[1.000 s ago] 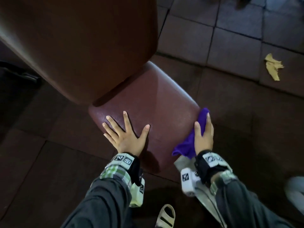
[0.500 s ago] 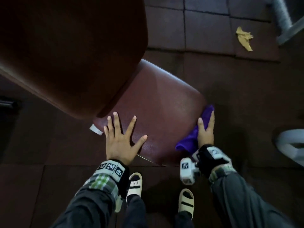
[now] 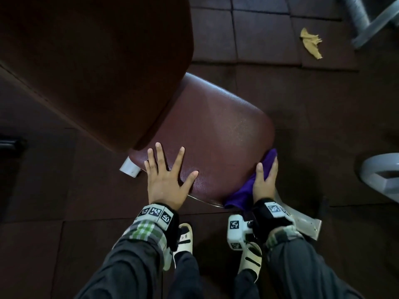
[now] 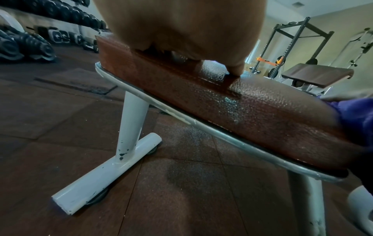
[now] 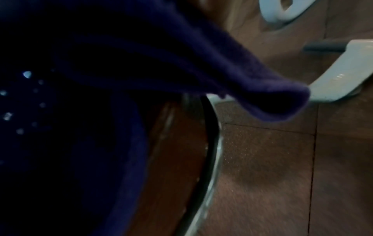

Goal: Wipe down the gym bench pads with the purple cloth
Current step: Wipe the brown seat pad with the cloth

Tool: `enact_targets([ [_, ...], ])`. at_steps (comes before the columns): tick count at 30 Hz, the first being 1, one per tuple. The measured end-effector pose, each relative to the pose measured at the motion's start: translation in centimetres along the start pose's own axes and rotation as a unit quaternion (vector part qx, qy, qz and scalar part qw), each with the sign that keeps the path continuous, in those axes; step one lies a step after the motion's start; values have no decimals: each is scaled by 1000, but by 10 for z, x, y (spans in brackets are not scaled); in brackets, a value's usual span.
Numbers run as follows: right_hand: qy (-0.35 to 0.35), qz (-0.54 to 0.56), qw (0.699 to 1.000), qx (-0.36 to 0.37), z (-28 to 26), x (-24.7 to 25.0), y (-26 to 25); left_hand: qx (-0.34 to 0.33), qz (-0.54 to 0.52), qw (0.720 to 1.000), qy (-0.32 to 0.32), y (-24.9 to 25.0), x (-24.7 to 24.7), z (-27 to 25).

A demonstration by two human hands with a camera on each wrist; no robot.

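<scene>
The brown seat pad [image 3: 218, 134] of the gym bench lies in front of me, with the tilted back pad [image 3: 92, 61] rising over its far left. My left hand [image 3: 167, 171] rests flat on the seat's near edge, fingers spread. My right hand [image 3: 265, 182] presses the purple cloth [image 3: 244, 190] against the seat's right side edge, fingers straight along it. In the left wrist view the seat pad [image 4: 252, 108] shows its textured side, and the purple cloth [image 4: 355, 115] shows at the far right. The right wrist view is mostly filled by the hanging cloth [image 5: 181, 67].
White bench frame legs [image 4: 129, 132] stand on dark rubber floor tiles. A yellow rag [image 3: 311, 43] lies on the floor at the back right. White machine parts [image 3: 382, 178] sit at the right. My sandalled feet [image 3: 183, 240] stand just under the seat's near edge. Dumbbell racks [image 4: 26, 44] line the far wall.
The view has swung so the bench lies more straight ahead. My right hand with the cloth has slid nearer along the seat's right edge. The left hand stays flat on the seat.
</scene>
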State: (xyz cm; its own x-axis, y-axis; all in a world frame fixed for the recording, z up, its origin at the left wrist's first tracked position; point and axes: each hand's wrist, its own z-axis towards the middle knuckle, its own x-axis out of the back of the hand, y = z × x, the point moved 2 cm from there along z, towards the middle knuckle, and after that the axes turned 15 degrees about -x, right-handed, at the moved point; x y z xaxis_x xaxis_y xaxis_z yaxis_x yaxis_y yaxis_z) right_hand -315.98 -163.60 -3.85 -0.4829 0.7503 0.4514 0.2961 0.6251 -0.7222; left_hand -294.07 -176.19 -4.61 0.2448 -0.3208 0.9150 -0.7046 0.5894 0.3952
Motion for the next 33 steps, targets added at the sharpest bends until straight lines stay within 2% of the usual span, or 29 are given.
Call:
enact_targets([
  [5,-24,-11,1000,-3,-37,3,23,5,-18,1000,18,4,2,-8],
  [9,-55,-37,997,28,-47,19,31,48,-58,997,7,15,2,-20],
  [11,-46,-58,996,58,-45,27,26,61,-75,995,12,22,3,-24],
  [13,-32,-97,988,116,-46,30,15,62,-94,993,39,28,3,-29],
  [15,-47,-137,969,198,-50,25,3,69,-132,987,64,35,3,-36],
  [18,-143,-238,913,301,-62,5,-7,105,-212,966,107,51,-2,-47],
  [20,-225,-301,869,321,-68,-12,-2,124,-265,942,166,65,-6,-54],
  [21,-255,-309,857,325,-70,-17,0,129,-285,929,197,72,-9,-56],
  [23,-279,-267,864,322,-68,-15,-1,126,-302,913,245,89,-17,-60],
  [25,-253,-201,893,313,-57,-2,-9,103,-284,918,257,108,-25,-57],
  [27,-207,-174,910,314,-43,14,-17,64,-238,944,217,128,-37,-48],
  [30,-177,-215,912,302,-24,28,-28,23,-132,980,148,144,-55,-32],
  [31,-179,-238,908,295,-21,29,-30,23,-104,984,141,145,-60,-30],
  [33,-188,-276,895,296,-14,27,-37,40,-81,982,165,142,-69,-31],
])
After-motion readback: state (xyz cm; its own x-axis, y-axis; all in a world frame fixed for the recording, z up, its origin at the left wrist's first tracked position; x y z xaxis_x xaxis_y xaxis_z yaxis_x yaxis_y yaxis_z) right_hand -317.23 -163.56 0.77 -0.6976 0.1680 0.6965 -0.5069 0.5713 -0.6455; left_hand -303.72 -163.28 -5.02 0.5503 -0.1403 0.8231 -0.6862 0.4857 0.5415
